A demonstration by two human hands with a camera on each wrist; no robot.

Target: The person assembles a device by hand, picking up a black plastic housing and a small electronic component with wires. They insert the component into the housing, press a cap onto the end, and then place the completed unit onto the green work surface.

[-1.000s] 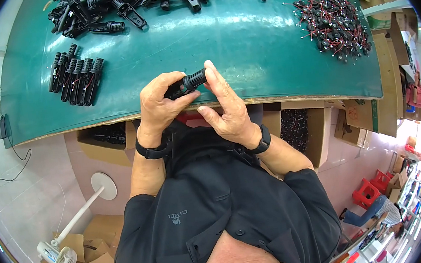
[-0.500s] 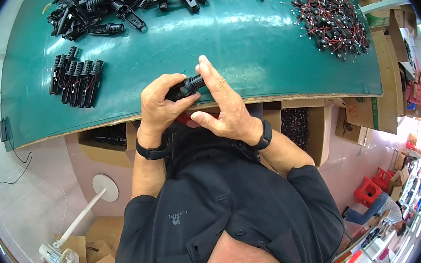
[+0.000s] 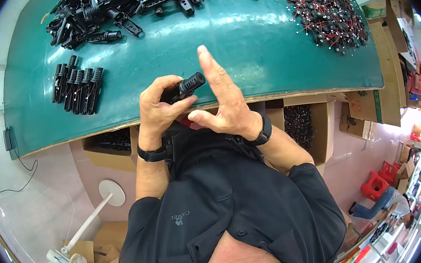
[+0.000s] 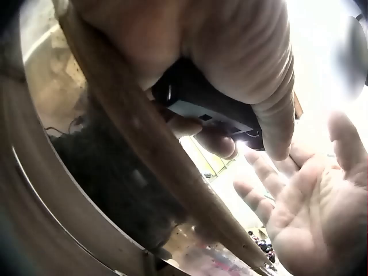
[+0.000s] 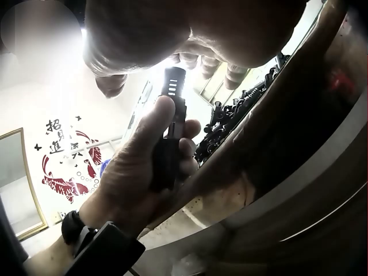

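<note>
My left hand [image 3: 159, 106] grips a black plastic housing [image 3: 191, 84] at the table's front edge, its ribbed, slotted round end pointing right and up. In the right wrist view, the thumb of that hand lies along the housing [image 5: 172, 86] and the fingers wrap its far side. Just right of the ribbed end is my right hand [image 3: 228, 101], fingers straight and thumb spread, holding nothing. The left wrist view shows its palm [image 4: 322, 218] turned toward the housing [image 4: 213, 115], whose body is largely covered by the left hand.
Similar black housings stand grouped [image 3: 79, 89] at the table's left. More lie in a big pile [image 3: 105, 11] along the back. At the right is a heap of small black round parts with red wires [image 3: 329, 19]. Cardboard boxes [image 3: 115, 156] with parts sit below the table edge.
My right hand's fingers have come away from the ribbed end, and that end now shows fully. The left hand keeps its grip on the housing, which has tilted slightly.
</note>
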